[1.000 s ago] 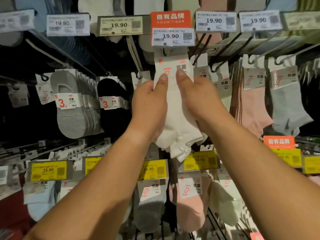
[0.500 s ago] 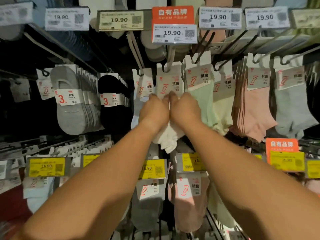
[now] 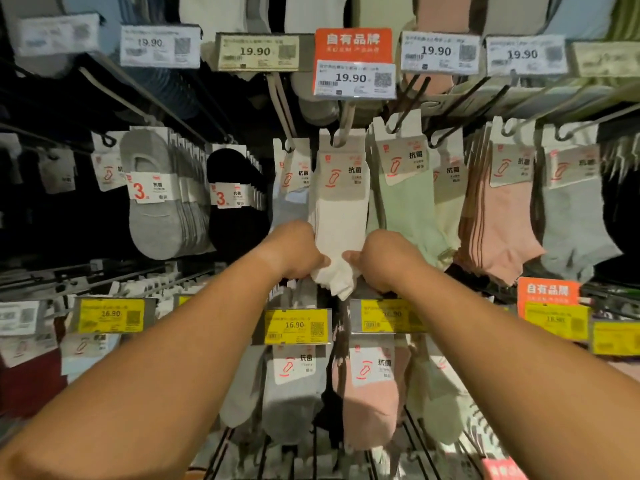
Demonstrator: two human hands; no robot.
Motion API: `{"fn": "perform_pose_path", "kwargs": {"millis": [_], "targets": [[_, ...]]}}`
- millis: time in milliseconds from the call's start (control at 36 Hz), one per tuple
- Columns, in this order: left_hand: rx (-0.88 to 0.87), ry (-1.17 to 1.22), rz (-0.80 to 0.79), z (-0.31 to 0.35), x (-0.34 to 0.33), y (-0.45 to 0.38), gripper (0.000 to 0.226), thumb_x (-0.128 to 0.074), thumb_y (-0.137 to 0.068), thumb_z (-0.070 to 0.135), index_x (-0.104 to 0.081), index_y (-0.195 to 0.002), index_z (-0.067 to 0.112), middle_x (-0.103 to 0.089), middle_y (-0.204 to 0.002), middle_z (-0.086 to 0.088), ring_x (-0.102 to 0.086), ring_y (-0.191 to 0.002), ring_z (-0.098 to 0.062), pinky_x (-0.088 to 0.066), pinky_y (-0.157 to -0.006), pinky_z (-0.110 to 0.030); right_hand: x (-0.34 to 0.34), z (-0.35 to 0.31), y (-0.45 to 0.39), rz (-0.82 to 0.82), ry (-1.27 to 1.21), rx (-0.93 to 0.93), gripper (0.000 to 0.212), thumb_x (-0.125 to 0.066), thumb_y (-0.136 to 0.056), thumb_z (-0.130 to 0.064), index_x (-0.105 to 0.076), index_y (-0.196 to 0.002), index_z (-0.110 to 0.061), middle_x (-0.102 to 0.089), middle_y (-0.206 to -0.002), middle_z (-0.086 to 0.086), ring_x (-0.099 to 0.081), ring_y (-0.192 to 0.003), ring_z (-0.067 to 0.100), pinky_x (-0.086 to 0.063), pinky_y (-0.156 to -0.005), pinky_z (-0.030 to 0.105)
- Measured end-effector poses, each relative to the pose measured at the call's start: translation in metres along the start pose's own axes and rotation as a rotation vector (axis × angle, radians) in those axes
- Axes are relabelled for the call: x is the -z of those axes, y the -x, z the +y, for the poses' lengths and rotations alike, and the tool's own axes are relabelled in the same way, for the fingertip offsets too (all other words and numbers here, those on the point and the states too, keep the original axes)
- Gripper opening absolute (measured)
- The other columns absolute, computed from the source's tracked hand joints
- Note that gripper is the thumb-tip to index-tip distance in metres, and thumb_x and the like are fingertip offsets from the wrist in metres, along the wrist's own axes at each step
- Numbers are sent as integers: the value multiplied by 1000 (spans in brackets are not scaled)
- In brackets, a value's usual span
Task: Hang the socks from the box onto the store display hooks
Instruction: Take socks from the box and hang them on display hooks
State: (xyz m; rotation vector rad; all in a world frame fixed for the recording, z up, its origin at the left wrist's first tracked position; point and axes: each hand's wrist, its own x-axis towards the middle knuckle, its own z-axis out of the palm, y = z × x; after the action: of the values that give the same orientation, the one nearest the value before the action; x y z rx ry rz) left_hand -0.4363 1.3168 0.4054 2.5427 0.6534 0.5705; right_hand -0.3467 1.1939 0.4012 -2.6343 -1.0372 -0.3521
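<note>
A pack of white socks with a paper header card hangs from the display hook under the orange 19.90 price tag. My left hand holds the pack's lower left edge. My right hand pinches its lower right edge near the toe. Both hands sit below the card, on the fabric. The box is out of view.
Neighbouring hooks carry grey-blue socks on the left and green socks, pink socks and grey socks on the right. Grey and black no-show packs hang further left. A lower row with yellow 16.90 tags juts out beneath my arms.
The white pack went from being held up at the hook to hanging on it. My hands slid down from the header card to the sock's lower part.
</note>
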Motion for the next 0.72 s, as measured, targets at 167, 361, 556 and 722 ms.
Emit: {"fn": "perform_pose_path", "kwargs": {"millis": [167,361,556,722], "targets": [[-49,-176,127,1,17,33,39,-74,-87,39,-52,-109,16,-58,-105,-5,-57,-96,-27,-43,-73,-31,-2,-7,41,174,-5,-44,47,-51,-99,-48,-57,-109,-2,-66,-112,19,-60,-106,37,-35,-70,32],[-327,-223,223,13,10,73,42,-68,-92,38,-57,-122,11,-56,-126,-14,-56,-114,-35,-50,-86,-40,-10,-14,95,381,-8,-53,39,-52,-98,-42,-52,-111,-5,-64,-106,17,-61,-100,36,-31,-66,33],[-548,-217,38,51,-49,123,33,-65,-89,32,-64,-116,13,-62,-118,-17,-61,-109,-39,-52,-84,-41,-13,24,190,258,86,-278,36,-51,-97,-40,-53,-112,-7,-62,-110,16,-61,-101,37,-37,-68,36],[-790,-160,-278,143,-149,210,31,-65,-90,37,-66,-114,18,-67,-115,-13,-64,-105,-36,-56,-83,-41,11,119,345,32,186,-668,26,-51,-97,-36,-54,-104,-11,-65,-103,13,-64,-97,33,-45,-70,35]]}}
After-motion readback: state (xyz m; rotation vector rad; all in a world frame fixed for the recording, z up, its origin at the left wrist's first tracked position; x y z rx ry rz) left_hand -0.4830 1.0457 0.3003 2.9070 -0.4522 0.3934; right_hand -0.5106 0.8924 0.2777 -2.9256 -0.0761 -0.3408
